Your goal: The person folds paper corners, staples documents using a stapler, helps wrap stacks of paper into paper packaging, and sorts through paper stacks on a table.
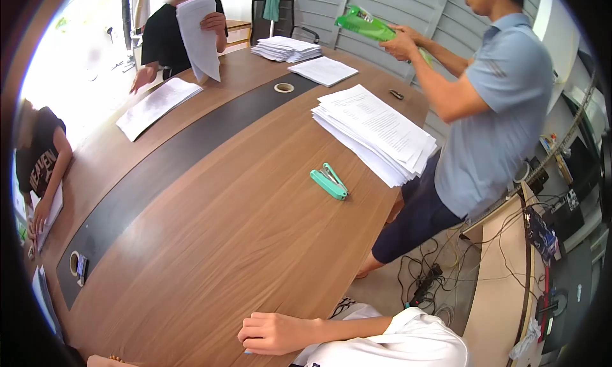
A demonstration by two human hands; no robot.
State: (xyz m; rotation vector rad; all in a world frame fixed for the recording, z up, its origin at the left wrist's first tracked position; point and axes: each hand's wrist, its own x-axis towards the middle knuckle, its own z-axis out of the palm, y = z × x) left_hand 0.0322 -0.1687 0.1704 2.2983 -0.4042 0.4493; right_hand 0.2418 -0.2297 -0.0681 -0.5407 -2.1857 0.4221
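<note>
Main risk as we see it: the uneven printed paper stack (376, 131) sits at the table (255, 233) edge, so a bump from the blue-shirted co-worker (503, 112) could spill sheets. The mint-green stapler (329, 181) lies just beside that stack, touched by neither hand. Right hand (271, 333) rests loosely curled, but we can't tell if it grips the blue bit (248, 352) under its fingers; left hand (102, 362) is cut off at the frame bottom, grip unreadable.

"What was worn on the right arm (354, 329)?"
"At five o'clock there was a white, loose sleeve (414, 329), softly creased, and it left the forearm bare."
"And the left wrist (102, 360)?"
"Between seven and eight o'clock, it had a bracelet (115, 358) of small orange-brown beads."
</note>
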